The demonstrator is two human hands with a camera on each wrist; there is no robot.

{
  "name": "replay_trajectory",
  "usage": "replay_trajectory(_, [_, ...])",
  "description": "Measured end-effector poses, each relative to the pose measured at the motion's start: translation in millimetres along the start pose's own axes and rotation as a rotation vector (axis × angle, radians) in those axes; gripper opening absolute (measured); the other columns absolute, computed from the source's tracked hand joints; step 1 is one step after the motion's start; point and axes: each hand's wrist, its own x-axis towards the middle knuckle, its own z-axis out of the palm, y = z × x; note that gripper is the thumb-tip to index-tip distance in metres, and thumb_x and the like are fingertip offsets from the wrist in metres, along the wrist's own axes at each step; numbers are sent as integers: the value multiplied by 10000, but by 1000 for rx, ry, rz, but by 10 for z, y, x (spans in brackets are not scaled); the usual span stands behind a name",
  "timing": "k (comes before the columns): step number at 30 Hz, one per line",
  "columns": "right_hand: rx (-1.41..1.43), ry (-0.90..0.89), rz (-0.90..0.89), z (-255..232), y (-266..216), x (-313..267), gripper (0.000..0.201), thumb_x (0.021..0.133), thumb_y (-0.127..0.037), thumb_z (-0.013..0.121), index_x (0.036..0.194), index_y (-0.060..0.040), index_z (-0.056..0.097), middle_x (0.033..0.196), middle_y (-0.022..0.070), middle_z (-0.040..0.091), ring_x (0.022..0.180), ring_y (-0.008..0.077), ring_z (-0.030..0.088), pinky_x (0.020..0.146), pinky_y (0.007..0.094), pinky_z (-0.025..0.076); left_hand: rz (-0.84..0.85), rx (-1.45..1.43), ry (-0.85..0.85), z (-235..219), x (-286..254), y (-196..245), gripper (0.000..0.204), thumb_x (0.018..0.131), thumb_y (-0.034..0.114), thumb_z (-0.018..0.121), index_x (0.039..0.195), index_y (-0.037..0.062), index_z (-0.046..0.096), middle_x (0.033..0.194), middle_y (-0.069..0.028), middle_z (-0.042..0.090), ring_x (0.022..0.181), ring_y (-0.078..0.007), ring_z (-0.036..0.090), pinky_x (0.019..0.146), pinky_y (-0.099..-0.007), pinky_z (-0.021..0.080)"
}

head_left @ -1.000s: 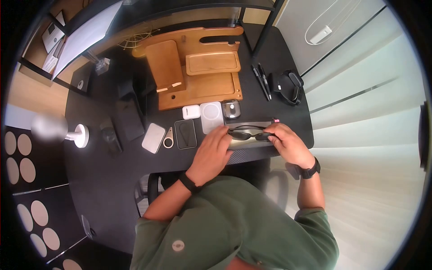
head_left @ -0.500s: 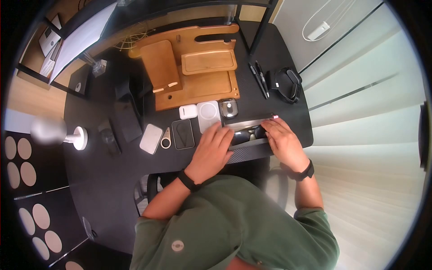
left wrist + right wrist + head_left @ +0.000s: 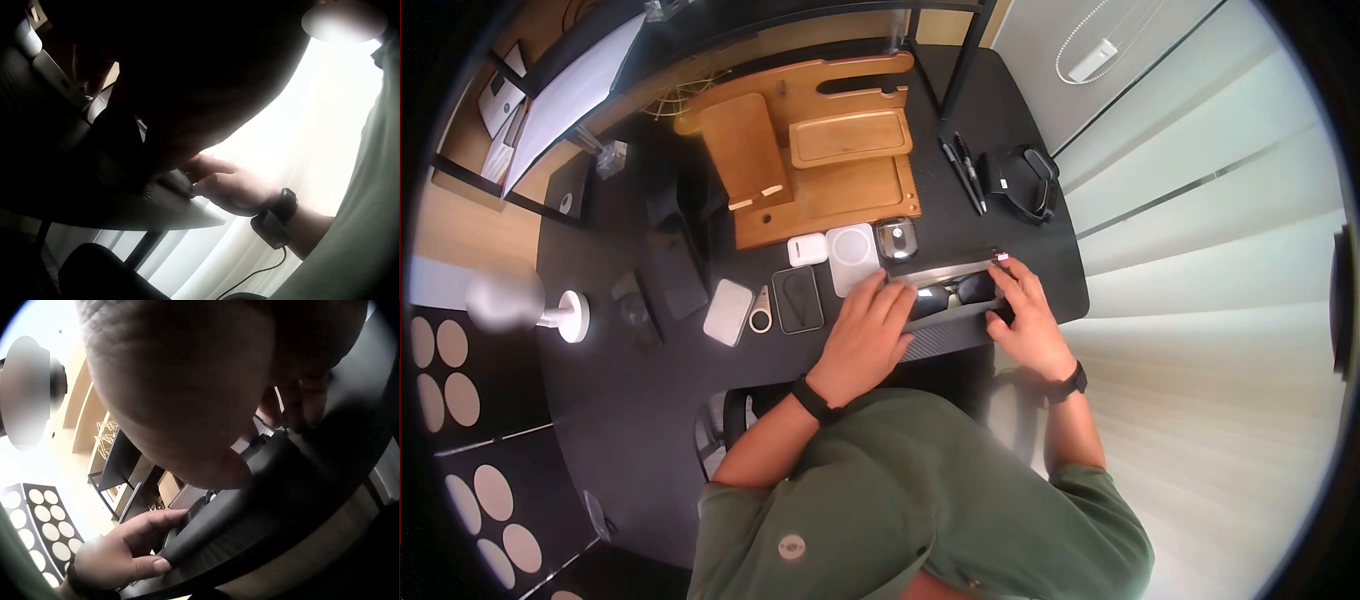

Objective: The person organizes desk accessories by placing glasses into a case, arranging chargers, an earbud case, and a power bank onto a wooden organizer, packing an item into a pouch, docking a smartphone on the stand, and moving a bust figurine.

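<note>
Dark sunglasses (image 3: 956, 291) lie inside a long narrow case (image 3: 948, 314) at the near edge of the black desk (image 3: 650, 420). My left hand (image 3: 868, 325) holds the case's left end, fingers on top and thumb against its near side, as the right wrist view shows (image 3: 137, 544). My right hand (image 3: 1022, 318) grips the right end of the case, also visible in the left wrist view (image 3: 231, 184). Both wrist views are mostly blocked by the back of a hand.
Just behind the case sit a white round charger (image 3: 852, 258), a white earbud case (image 3: 807, 249) and a shiny silver item (image 3: 896, 238). A wooden organiser (image 3: 820, 160) stands further back. Pens (image 3: 962, 172) and a black strap (image 3: 1020, 180) lie at the right.
The sunglasses, held above the case in both hands a second ago, now lie in it. Both hands have shifted to the case's ends.
</note>
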Motion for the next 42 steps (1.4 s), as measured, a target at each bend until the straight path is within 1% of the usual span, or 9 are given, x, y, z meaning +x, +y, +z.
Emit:
replay_trajectory(14, [-62, -23, -86, -8, 114, -2, 742, 803, -25, 868, 1498, -50, 611, 1587, 197, 565, 1439, 428, 566, 1204, 482, 496, -12, 1, 11, 2, -8, 16, 741, 909, 208, 871, 1553, 8, 564, 1568, -168, 570, 1516, -446, 455, 1263, -556, 397])
replay_trajectory(17, [9, -7, -88, -22, 207, -34, 803, 813, -21, 889, 1545, -55, 561, 1624, 187, 550, 1452, 394, 574, 1177, 468, 520, -35, -46, 50, 32, -84, -47, 835, 856, 237, 922, 1566, 8, 547, 1565, -185, 561, 1503, -452, 470, 1259, -551, 401])
replay_trajectory(21, [185, -15, 52, -58, 228, -32, 1022, 821, -27, 918, 1699, -83, 398, 1719, 179, 458, 1465, 341, 579, 1150, 452, 537, -79, -87, 127, -80, -2, -80, 932, 762, 249, 989, 1549, 16, 547, 1550, -197, 561, 1491, -447, 492, 1260, -538, 409])
replay_trajectory(26, [269, -18, 17, -36, 163, 62, 1188, 816, 2, 920, 1789, -119, 249, 1772, 167, 415, 1451, 297, 572, 1139, 408, 510, -8, -43, 67, -158, 270, 50, 848, 760, 224, 984, 1482, 30, 584, 1544, -200, 578, 1519, -441, 479, 1263, -533, 413])
replay_trajectory(28, [139, -43, -9, -31, 136, 79, 1100, 806, -11, 935, 1737, -104, 356, 1795, 171, 382, 1481, 309, 556, 1162, 412, 505, 16, -34, 42, -89, 259, 48, 818, 767, 215, 978, 1465, 32, 593, 1543, -204, 581, 1529, -442, 473, 1263, -535, 415])
replay_trajectory(32, [183, -116, 7, -35, 217, 36, 943, 806, -33, 948, 1628, -87, 490, 1780, 175, 403, 1534, 337, 521, 1190, 422, 498, 66, -3, 37, 100, 186, -13, 589, 852, 145, 891, 1361, 25, 621, 1567, -210, 574, 1519, -435, 494, 1257, -536, 428])
replay_trajectory(34, [102, -104, -65, -47, 201, 23, 732, 799, -77, 960, 1440, -76, 606, 1737, 210, 452, 1532, 419, 522, 1196, 472, 515, 106, 30, 30, 169, 164, -31, 499, 880, 123, 857, 1314, 24, 629, 1571, -212, 572, 1509, -431, 507, 1254, -537, 433])
replay_trajectory(36, [113, -97, -60, -41, 213, 32, 702, 799, -86, 965, 1405, -81, 610, 1721, 209, 474, 1523, 421, 528, 1189, 472, 518, 101, 41, 28, 187, 159, -20, 391, 914, 101, 813, 1251, 29, 629, 1575, -217, 571, 1493, -427, 524, 1256, -533, 436])
replay_trajectory(42, [113, -69, -64, 11, 225, 71, 633, 797, -88, 963, 1320, -88, 607, 1696, 213, 507, 1497, 430, 545, 1165, 469, 528, 98, 27, 33, 138, 154, -13, 372, 944, 117, 793, 1268, 31, 632, 1580, -205, 590, 1495, -414, 537, 1266, -519, 443])
